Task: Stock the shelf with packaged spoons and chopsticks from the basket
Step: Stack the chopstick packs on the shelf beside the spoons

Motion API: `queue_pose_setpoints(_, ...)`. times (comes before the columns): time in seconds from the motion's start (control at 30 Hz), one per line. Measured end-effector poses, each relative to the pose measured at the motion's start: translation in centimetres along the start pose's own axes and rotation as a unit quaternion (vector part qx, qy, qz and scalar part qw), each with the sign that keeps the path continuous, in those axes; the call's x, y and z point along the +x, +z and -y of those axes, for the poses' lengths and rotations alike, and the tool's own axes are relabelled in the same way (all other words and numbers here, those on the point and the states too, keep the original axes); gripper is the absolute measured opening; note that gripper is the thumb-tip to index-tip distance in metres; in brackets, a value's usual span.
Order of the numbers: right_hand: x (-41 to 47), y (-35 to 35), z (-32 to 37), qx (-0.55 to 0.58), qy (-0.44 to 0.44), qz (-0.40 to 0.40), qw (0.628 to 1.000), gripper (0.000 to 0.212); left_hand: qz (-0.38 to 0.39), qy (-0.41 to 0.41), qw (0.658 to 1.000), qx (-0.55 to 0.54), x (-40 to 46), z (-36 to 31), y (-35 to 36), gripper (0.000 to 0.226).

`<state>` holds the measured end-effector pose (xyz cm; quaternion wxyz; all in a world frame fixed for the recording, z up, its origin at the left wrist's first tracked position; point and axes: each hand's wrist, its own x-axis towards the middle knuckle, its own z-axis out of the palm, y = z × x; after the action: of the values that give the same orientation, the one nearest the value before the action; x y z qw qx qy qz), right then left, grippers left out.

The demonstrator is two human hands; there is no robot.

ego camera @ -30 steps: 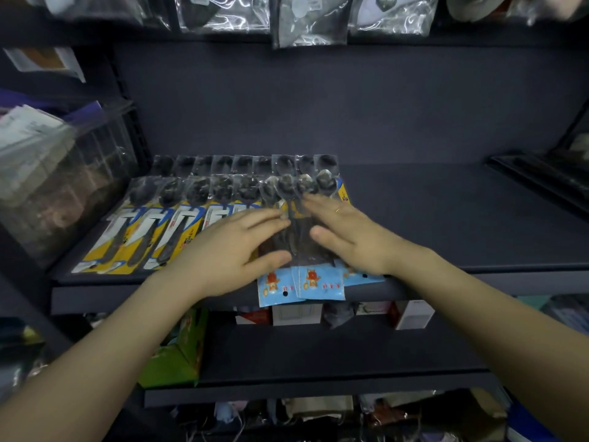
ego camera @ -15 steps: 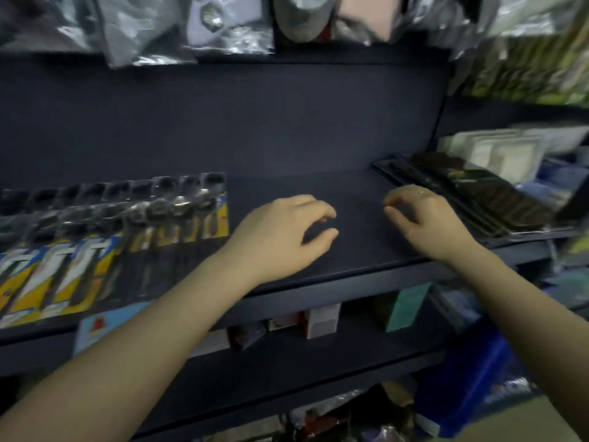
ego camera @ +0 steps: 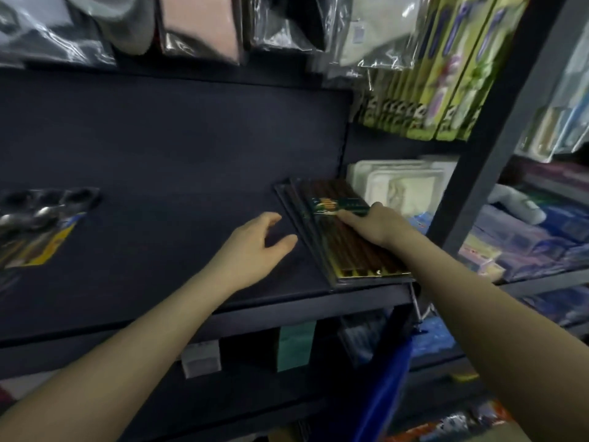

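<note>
A stack of packaged chopsticks [ego camera: 350,247], brown sticks in clear flat packs with a green label, lies at the right end of the dark shelf [ego camera: 178,224]. My right hand [ego camera: 376,223] rests on top of the stack, fingers lying across the label. My left hand [ego camera: 255,247] hovers just left of the stack with its fingers loosely spread and nothing in it. Packaged spoons [ego camera: 41,224] with yellow and blue cards lie at the shelf's far left edge of view.
A dark upright post [ego camera: 490,154] bounds the shelf on the right. White trays [ego camera: 404,183] sit behind the chopsticks, green packs [ego camera: 446,74] hang above. Bagged goods hang along the top. A blue basket edge [ego camera: 389,378] shows below, right of centre.
The view has swung right, away from the spoon packs. Both hands left the spoons and travelled right; my right hand now lies on the chopstick stack and my left hand is beside it.
</note>
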<state>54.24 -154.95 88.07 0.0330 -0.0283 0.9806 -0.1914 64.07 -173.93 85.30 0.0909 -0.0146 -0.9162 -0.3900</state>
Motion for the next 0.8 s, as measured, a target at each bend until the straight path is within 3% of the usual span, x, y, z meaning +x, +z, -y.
queue_pose_setpoints(0.1,-0.1,1.6,0.1,-0.015,-0.039,0.015,0.999,0.085,-0.001,-0.072,0.994,-0.079,0.2,-0.9,0.7,0.062)
queue_pose_setpoints(0.2,-0.9,1.8,0.5,0.03,-0.089,0.046,0.995,0.061,0.017,-0.115,0.982,-0.151,-0.1,-1.8,1.5,0.069)
queue_pose_setpoints(0.27,-0.8,1.1,0.2,0.124,-0.097,0.091,0.983,0.049,0.023,-0.115,0.98,-0.16,-0.6,-2.3,2.0,0.07)
queue_pose_setpoints(0.43,-0.7,2.9,-1.7,0.275,-0.09,0.169,0.942,0.082,-0.01,-0.116,0.975,-0.188,-2.3,-2.2,2.5,0.07)
queue_pose_setpoints(0.47,-0.8,3.6,-1.8,0.312,-0.084,0.176,0.93,0.08,-0.019,-0.118,0.974,-0.193,-2.7,-2.2,2.5,0.071)
queue_pose_setpoints(0.6,-4.1,4.3,-1.9,0.306,-0.104,0.134,0.937,0.06,-0.033,-0.11,0.971,-0.211,-6.0,-1.8,2.5,0.07)
queue_pose_setpoints(0.7,-8.2,5.5,-2.5,0.332,-0.105,0.068,0.935,0.053,-0.043,-0.115,0.964,-0.237,-10.1,-0.4,2.6,0.086)
queue_pose_setpoints(0.8,-12.1,7.0,-2.1,0.378,-0.107,-0.02,0.919,0.041,-0.06,-0.128,0.939,-0.312,-13.7,0.1,3.4,0.072)
